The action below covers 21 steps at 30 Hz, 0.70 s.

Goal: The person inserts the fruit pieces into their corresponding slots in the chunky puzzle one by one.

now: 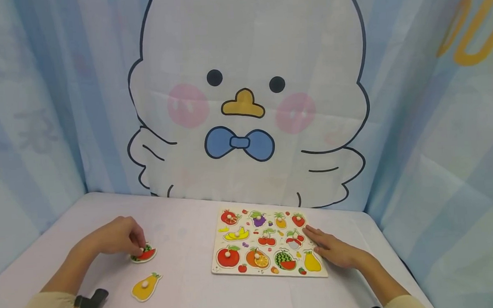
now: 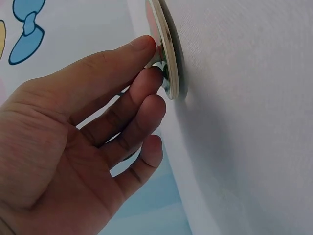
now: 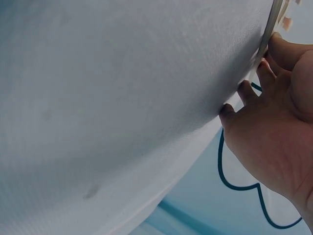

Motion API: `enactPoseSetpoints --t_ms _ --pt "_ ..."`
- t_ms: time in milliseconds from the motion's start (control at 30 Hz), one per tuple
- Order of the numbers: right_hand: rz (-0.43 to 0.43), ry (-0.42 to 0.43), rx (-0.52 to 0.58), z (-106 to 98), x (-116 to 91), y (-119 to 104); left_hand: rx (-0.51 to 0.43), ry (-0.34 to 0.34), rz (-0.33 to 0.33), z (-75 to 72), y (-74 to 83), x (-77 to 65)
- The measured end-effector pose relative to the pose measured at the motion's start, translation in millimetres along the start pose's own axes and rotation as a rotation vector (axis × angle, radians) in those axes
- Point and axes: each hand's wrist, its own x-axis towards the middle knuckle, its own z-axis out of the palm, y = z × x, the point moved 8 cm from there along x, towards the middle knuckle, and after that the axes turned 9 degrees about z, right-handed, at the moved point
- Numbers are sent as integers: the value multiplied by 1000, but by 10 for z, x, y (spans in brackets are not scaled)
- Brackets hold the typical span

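My left hand (image 1: 119, 236) pinches a watermelon puzzle piece (image 1: 146, 255) by its small knob at the left of the table. The left wrist view shows this piece (image 2: 168, 54) edge-on, close to the cloth; whether it touches is hard to tell. Nearer the front lies a yellow pear piece (image 1: 142, 291) with a pale knob. A wooden fruit puzzle board (image 1: 250, 245) lies flat at right of centre, with knobbed fruits and knobless watermelon and pear pictures in its front row. My right hand (image 1: 335, 247), fingers extended, touches the board's right edge.
A white cloth covers the table (image 1: 184, 248). Behind it hangs a curtain (image 1: 247, 181) printed with a large white bird in a blue bow tie. Blue-striped curtains (image 1: 450, 186) close off both sides. A black strap end (image 1: 92, 301) shows at the left wrist.
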Motion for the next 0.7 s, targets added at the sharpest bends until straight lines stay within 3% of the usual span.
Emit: enactPoseSetpoints --t_ms 233,700 --pt "-2 5 -1 3 4 29 -12 12 49 -15 155 52" --pt "-13 -1 -5 -4 -8 23 -35 -13 238 132 758 374"
